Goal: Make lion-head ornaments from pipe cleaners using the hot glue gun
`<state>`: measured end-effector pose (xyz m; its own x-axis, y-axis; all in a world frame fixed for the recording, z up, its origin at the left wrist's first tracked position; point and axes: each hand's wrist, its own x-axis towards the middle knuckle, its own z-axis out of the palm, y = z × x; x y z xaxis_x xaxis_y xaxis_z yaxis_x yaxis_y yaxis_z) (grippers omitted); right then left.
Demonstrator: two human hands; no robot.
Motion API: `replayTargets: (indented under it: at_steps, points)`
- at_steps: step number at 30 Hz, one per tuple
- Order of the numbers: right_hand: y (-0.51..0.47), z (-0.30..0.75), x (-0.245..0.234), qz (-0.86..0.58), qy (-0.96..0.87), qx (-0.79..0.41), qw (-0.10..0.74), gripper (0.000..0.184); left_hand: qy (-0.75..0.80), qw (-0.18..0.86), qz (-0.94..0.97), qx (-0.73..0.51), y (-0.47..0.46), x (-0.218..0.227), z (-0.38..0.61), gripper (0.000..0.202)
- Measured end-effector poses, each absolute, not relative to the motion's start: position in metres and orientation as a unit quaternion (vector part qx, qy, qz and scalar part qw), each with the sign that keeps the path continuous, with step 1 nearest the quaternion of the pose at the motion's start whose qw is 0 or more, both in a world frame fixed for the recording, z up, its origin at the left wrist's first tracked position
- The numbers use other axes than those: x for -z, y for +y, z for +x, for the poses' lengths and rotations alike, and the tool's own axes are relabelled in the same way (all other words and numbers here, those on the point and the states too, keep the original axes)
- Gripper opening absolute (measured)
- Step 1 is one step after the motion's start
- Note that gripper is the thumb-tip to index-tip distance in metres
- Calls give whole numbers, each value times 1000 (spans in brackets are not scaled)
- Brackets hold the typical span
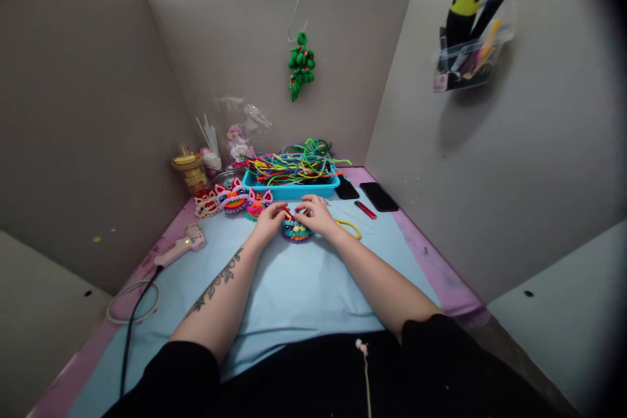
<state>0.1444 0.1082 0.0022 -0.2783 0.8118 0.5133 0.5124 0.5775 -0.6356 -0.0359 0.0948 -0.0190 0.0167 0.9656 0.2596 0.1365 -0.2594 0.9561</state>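
A small teal, orange and purple pipe-cleaner animal head (pixel 296 232) rests on the blue cloth, between my two hands. My left hand (pixel 268 222) grips its upper left side, fingers bent at a red, eared part. From the other side my right hand (pixel 318 215) pinches the top right of the same head, its fingers curled over it. The fingertips hide part of its top. Left of my left hand stand finished-looking heads of the same kind: an orange and pink one (pixel 257 205), a pink and purple one (pixel 232 196) and a red and white one (pixel 206 204).
Behind the hands a blue tray (pixel 289 192) is heaped with colourful pipe cleaners. Yellow-handled scissors (pixel 349 228), a red cutter-like tool (pixel 365 209) and a black phone (pixel 379 196) lie right. A pink glue gun (pixel 180 247) with a black cord lies left. Grey partitions enclose the table.
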Motion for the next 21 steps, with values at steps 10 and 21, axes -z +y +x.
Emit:
replayTargets:
  at_steps: [10,21]
  points:
    - [107,143,3,-436,-779,-182,412,8,468,386,595,-527,92,16,-35,35]
    - [110,139,8,-448,-754,-209,432,9,476,388,588,-527,94,18,-35,33]
